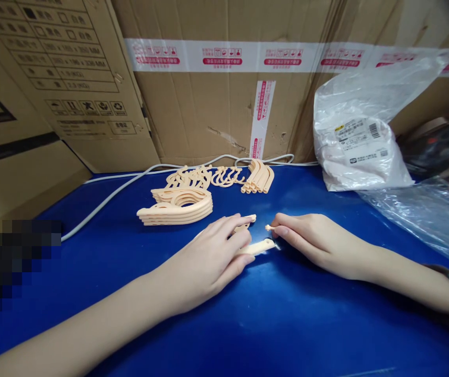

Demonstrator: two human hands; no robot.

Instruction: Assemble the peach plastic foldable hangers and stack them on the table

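Note:
My left hand [212,254] lies over a cream plastic hanger piece [262,246], gripping it between thumb and fingers. Its flat, holed end sticks out to the right, and my palm hides the rest. Just right of it, my right hand [318,241] pinches a small cream plastic part [268,228]; only its knobbed tip shows, so I cannot tell its full shape. A small gap separates that tip from the hanger piece. Behind my left hand sits a neat stack of cream hanger bodies [175,213].
Cream plastic hooks [226,177] and a bundle of curved hanger arms [259,177] lie at the back of the blue table [287,319]. A white cable [110,191] runs behind them. Cardboard boxes [208,104] wall off the back. A labelled plastic bag [360,146] stands back right.

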